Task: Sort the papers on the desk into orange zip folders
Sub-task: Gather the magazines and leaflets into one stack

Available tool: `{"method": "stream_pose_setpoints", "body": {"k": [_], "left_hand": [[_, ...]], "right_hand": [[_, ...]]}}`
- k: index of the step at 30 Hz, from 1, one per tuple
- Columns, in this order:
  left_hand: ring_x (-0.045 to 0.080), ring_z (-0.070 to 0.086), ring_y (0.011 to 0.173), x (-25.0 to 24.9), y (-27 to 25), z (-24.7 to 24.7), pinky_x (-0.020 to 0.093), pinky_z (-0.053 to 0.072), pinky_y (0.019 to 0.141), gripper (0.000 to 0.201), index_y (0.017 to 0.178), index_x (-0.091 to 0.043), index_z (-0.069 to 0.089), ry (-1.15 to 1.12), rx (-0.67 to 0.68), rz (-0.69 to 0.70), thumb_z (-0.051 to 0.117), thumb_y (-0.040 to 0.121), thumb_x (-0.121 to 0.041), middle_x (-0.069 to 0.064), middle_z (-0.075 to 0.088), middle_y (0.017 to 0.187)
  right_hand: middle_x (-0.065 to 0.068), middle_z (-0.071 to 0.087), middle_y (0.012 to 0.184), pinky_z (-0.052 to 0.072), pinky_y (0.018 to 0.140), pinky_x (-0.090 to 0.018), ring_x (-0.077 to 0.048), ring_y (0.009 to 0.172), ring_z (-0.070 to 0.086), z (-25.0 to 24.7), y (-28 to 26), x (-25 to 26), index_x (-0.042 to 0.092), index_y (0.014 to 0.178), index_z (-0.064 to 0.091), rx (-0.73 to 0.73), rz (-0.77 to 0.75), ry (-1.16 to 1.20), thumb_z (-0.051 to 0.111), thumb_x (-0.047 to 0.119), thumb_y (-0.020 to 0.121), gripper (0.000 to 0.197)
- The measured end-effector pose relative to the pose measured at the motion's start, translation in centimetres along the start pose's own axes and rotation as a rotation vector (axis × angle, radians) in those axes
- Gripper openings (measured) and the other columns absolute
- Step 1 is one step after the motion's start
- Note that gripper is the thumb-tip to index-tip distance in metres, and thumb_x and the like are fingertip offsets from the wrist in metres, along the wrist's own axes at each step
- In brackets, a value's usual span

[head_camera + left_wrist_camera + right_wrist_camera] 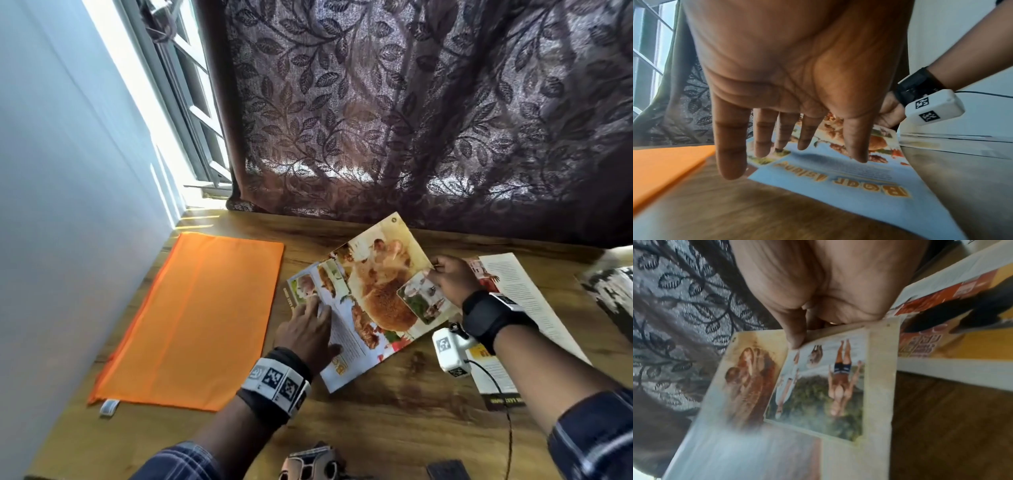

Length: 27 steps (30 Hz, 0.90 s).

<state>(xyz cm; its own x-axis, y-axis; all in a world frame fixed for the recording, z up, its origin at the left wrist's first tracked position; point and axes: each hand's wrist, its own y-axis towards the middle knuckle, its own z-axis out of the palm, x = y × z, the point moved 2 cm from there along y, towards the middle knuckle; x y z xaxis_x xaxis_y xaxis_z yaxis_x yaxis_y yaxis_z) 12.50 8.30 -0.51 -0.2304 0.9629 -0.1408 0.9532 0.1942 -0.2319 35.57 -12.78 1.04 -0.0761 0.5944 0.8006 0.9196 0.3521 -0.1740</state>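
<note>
An orange zip folder (pixel 191 318) lies flat and closed on the left of the wooden desk (pixel 394 411). Right of it lies an open magazine spread (pixel 370 294) with bear photos, its far right corner raised. My left hand (pixel 318 325) lies with straight fingers on the spread's left page (pixel 838 186), headed "Bear Island". My right hand (pixel 433 274) pinches the spread's right edge (pixel 818 386), its thumb (pixel 797 339) on top. The folder's edge (pixel 663 167) shows beside my left fingers (pixel 731 162).
Another printed sheet (pixel 524 284) lies under my right forearm, also seen as a red and yellow page (pixel 962 344). A further paper (pixel 613 291) sits at the far right. A dark leaf-patterned curtain (pixel 411 120) hangs behind the desk. Small dark objects (pixel 311 462) lie at the near edge.
</note>
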Motion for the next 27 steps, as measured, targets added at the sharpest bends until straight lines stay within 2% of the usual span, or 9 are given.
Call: {"method": "stream_pose_setpoints", "body": {"k": [4,7,11,13,17,20,23,25,27], "left_hand": [[0.034,0.035,0.139,0.9,1.2,0.3,0.045,0.047,0.103,0.079,0.146,-0.018,0.030,-0.041,0.002,-0.007,0.059,0.087,-0.061,0.009,0.022,0.158],[0.033,0.050,0.124,1.0,2.3,-0.6,0.041,0.047,0.098,0.066,0.135,-0.017,0.038,-0.139,-0.078,-0.015,0.060,0.087,-0.059,0.006,0.038,0.142],[0.032,0.059,0.111,1.2,3.8,-2.1,0.031,0.041,0.080,0.055,0.129,-0.013,0.048,-0.473,-0.087,-0.146,0.066,0.089,-0.046,0.008,0.059,0.125],[0.030,0.065,0.103,2.1,4.9,-2.1,0.032,0.050,0.078,0.051,0.130,-0.010,0.053,-0.751,-0.068,-0.225,0.072,0.088,-0.033,0.010,0.067,0.115],[0.031,0.071,0.081,2.9,5.6,-2.7,0.060,0.057,0.082,0.031,0.115,-0.003,0.060,-1.307,-0.009,-0.240,0.069,0.086,0.005,0.015,0.073,0.087],[0.028,0.067,0.075,3.4,6.4,-3.5,0.062,0.057,0.079,0.033,0.097,-0.023,0.064,-1.212,-0.106,-0.128,0.067,0.085,0.007,0.006,0.070,0.077],[0.031,0.068,0.078,4.2,7.6,-4.1,0.054,0.059,0.070,0.043,0.093,-0.041,0.066,-0.979,-0.224,-0.058,0.064,0.081,0.001,0.002,0.066,0.081],[0.034,0.068,0.088,4.3,8.1,-5.2,0.044,0.058,0.073,0.039,0.104,-0.025,0.070,-0.891,-0.268,-0.037,0.061,0.083,0.006,0.004,0.067,0.088],[0.031,0.067,0.094,4.4,8.7,-6.3,0.039,0.053,0.078,0.036,0.111,-0.010,0.072,-0.849,-0.285,-0.012,0.059,0.083,0.009,0.008,0.068,0.093]], "right_hand": [[-0.010,0.075,0.088,0.055,0.082,-0.045,-0.033,0.086,0.070,-2.4,-1.6,-1.2,0.016,0.086,0.070,-0.125,0.077,0.194,0.066,0.006,0.090,0.012],[0.001,0.076,0.076,0.056,0.074,-0.036,-0.030,0.082,0.069,-3.0,-4.3,-2.6,0.012,0.095,0.072,-0.181,0.181,0.413,0.060,-0.002,0.091,0.019],[-0.010,0.073,0.083,0.056,0.060,-0.030,-0.023,0.069,0.070,-2.8,-7.6,-3.7,-0.002,0.113,0.062,-0.183,0.276,0.558,0.053,-0.011,0.092,0.024],[-0.014,0.069,0.087,0.055,0.054,-0.025,-0.017,0.065,0.071,-3.1,-8.5,-4.3,-0.002,0.109,0.062,-0.210,0.296,0.569,0.053,-0.013,0.090,0.023],[-0.024,0.069,0.111,0.056,0.086,-0.050,-0.034,0.092,0.069,-3.1,-9.0,-6.0,0.004,0.108,0.064,-0.182,0.326,0.637,0.057,-0.014,0.086,0.029],[-0.017,0.070,0.112,0.051,0.095,-0.055,-0.035,0.101,0.067,-3.6,-9.1,-5.9,0.017,0.107,0.065,-0.256,0.280,0.644,0.064,-0.011,0.083,0.037],[-0.019,0.069,0.115,0.054,0.082,-0.046,-0.034,0.094,0.067,-4.2,-8.5,-5.5,0.018,0.120,0.062,-0.347,0.243,0.700,0.070,-0.002,0.083,0.043],[-0.023,0.067,0.118,0.053,0.073,-0.039,-0.032,0.087,0.067,-4.2,-7.7,-5.2,0.013,0.125,0.058,-0.377,0.212,0.681,0.070,-0.002,0.084,0.046],[-0.015,0.067,0.121,0.054,0.079,-0.038,-0.027,0.097,0.066,-4.0,-7.0,-4.3,0.016,0.122,0.060,-0.391,0.150,0.515,0.071,0.000,0.083,0.044]]}}
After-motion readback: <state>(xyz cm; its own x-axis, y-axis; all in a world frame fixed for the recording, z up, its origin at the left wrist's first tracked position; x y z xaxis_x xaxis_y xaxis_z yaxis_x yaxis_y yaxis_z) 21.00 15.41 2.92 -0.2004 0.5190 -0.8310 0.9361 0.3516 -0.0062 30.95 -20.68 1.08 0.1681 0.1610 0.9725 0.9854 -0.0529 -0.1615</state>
